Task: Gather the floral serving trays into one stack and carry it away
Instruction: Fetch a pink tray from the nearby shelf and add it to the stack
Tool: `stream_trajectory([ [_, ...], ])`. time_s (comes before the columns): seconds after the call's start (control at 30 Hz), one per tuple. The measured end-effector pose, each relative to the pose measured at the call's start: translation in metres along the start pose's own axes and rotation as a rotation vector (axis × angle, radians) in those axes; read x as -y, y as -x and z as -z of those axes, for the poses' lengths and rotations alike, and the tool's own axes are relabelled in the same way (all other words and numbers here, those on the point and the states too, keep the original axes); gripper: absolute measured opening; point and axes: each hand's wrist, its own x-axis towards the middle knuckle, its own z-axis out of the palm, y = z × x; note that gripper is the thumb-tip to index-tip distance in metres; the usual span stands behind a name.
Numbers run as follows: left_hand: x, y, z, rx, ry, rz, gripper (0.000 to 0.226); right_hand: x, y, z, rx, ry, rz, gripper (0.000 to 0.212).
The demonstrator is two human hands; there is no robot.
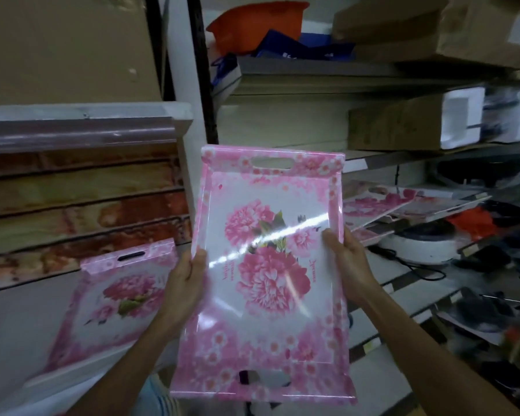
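Note:
I hold a pink floral serving tray (267,331) upright before me, its handle slots at top and bottom. My left hand (186,283) grips its left rim with the thumb over the edge. My right hand (347,259) grips its right rim the same way. A second floral tray (108,307) leans tilted at the lower left, behind my left forearm. More floral trays (379,202) lie flat on a shelf to the right, just beyond the held tray.
Metal shelving on the right carries cardboard boxes (397,121), a white round appliance (418,244), cables and dark items. An orange tub (252,22) and blue bags sit on the upper shelf. Stacked reddish boards (81,199) fill the left.

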Motion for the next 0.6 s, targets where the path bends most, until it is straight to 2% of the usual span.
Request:
stream_trajectory([
  [0.1, 0.011, 0.008, 0.025, -0.028, -0.035, 0.03, 0.041, -0.006, -0.002, -0.028, 0.039, 0.008, -0.002, 0.015],
  [0.17, 0.02, 0.013, 0.044, -0.063, -0.045, 0.046, 0.043, -0.01, -0.004, -0.048, 0.062, 0.01, -0.02, 0.019],
  [0.23, 0.025, 0.019, 0.059, -0.114, -0.051, 0.052, 0.039, -0.014, -0.006, -0.068, 0.096, 0.006, -0.033, 0.027],
  [0.33, 0.037, 0.021, 0.085, -0.195, -0.037, 0.085, 0.031, -0.019, -0.007, -0.098, 0.143, -0.019, -0.051, 0.014],
  [0.5, 0.047, 0.023, 0.123, -0.267, -0.054, 0.108, 0.021, -0.03, -0.012, -0.143, 0.235, -0.044, -0.083, 0.021],
  [0.53, 0.052, 0.023, 0.131, -0.273, -0.046, 0.132, 0.023, -0.032, -0.012, -0.151, 0.258, -0.051, -0.088, 0.02],
  [0.6, 0.061, 0.021, 0.148, -0.279, -0.042, 0.191, 0.044, -0.034, -0.012, -0.166, 0.304, -0.053, -0.102, 0.023],
])
